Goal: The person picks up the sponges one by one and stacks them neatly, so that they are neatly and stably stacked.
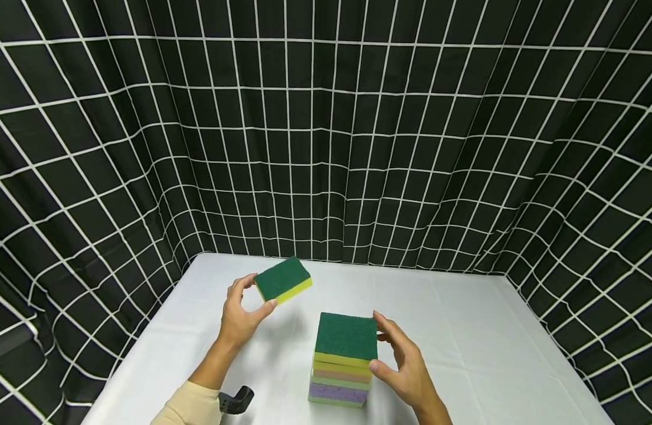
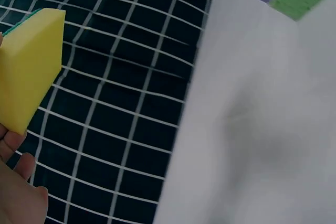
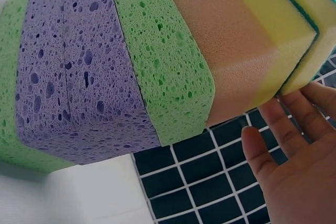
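My left hand (image 1: 239, 316) pinches a yellow sponge with a dark green scouring face (image 1: 283, 278) between thumb and fingers. It is held tilted above the table, left of and beyond a stack of sponges (image 1: 338, 389). In the left wrist view the sponge's yellow side (image 2: 31, 66) faces the camera. My right hand (image 1: 405, 360) rests at the right side of the stack, fingers and thumb extended and touching the edge of the top green-faced sponge (image 1: 347, 335). Under that, the right wrist view shows another yellow scouring sponge, a peach layer (image 3: 220, 45), porous green (image 3: 163, 51) and purple (image 3: 84, 66) sponges, and green at the bottom.
A white cloth covers the table (image 1: 464, 330). Black curtains with a white grid (image 1: 326, 147) stand behind it and along both sides. A black strap (image 1: 236, 401) is at the left wrist, beside the beige sleeve (image 1: 190, 404).
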A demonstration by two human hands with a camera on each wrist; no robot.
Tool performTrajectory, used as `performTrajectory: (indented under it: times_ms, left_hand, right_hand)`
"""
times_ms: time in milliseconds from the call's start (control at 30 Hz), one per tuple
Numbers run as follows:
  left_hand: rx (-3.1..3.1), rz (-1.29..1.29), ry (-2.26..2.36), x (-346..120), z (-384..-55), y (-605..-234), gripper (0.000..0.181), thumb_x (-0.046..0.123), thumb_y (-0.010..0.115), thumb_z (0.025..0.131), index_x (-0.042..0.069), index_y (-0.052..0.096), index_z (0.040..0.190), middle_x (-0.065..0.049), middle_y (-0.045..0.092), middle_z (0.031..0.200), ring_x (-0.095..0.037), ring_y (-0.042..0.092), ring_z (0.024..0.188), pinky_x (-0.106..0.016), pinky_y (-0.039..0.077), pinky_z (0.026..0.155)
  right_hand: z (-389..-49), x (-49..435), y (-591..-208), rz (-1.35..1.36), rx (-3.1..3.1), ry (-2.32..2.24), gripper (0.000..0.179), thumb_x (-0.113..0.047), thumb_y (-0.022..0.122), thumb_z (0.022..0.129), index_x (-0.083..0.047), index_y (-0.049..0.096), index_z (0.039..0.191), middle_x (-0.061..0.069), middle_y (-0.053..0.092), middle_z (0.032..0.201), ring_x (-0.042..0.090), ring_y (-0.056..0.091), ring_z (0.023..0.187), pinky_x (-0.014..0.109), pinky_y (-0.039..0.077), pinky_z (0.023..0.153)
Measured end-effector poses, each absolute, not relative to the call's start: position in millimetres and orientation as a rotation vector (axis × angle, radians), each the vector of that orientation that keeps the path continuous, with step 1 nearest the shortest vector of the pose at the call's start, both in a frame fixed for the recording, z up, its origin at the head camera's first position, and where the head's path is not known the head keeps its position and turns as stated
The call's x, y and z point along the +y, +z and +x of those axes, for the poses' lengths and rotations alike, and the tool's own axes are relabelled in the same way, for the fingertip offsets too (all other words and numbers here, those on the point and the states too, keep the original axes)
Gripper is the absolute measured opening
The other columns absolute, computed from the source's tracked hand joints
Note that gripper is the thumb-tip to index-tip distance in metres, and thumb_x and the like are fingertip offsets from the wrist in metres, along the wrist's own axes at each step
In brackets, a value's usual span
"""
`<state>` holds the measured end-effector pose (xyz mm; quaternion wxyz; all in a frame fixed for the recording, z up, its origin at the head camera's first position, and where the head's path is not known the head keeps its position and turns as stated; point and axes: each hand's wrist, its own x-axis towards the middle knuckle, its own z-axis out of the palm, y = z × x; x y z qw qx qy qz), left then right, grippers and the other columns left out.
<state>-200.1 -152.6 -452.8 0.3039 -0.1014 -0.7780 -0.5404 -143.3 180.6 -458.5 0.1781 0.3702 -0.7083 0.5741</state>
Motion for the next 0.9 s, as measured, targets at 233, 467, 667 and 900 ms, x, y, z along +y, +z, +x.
performTrajectory:
  times_ms: [233,467,667,900]
  left_hand:
    - [-2.021,-0.334,-1.529,-150.0,-191.3,-433.5,0.064,0.009,0.08,0.07,0.002,0.055,0.128,-0.012,0.055,0.116,-0.023,0.038,0.113,-0.051,0.026,0.094]
    - [-1.949,-0.433,-1.581,-137.4,-169.1,-399.8,0.062,0.0,0.074,0.07,-0.013,0.05,0.127,-0.027,0.051,0.115,-0.036,0.037,0.112,-0.049,0.024,0.094]
    - [-1.876,-0.549,-1.604,-129.2,-155.3,-381.1,0.061,-0.002,0.069,0.069,-0.018,0.048,0.124,-0.029,0.05,0.111,-0.039,0.037,0.108,-0.034,0.024,0.088]
    - [-1.843,-0.652,-1.615,-124.8,-150.1,-374.0,0.062,-0.001,0.066,0.07,-0.018,0.046,0.126,-0.031,0.048,0.113,-0.039,0.034,0.109,-0.038,0.022,0.088]
  right_hand:
    - [-142.7,180.7,-458.4,1.038,-2.016,1.621,0.076,0.004,0.066,0.076,-0.001,0.037,0.146,0.017,0.052,0.13,0.027,0.049,0.114,0.034,0.042,0.092]
    - [-142.7,180.6,-458.5,1.057,-2.006,1.6,0.077,0.006,0.066,0.075,-0.001,0.037,0.146,0.018,0.052,0.13,0.027,0.049,0.114,0.034,0.042,0.092]
    - [-142.6,180.1,-456.8,1.06,-2.009,1.598,0.077,0.006,0.066,0.075,-0.002,0.037,0.146,0.018,0.052,0.131,0.027,0.049,0.115,0.032,0.041,0.093]
    - [-142.0,178.9,-454.5,1.038,-2.031,1.602,0.076,0.005,0.067,0.076,-0.004,0.037,0.146,0.016,0.051,0.133,0.027,0.049,0.115,0.034,0.042,0.093]
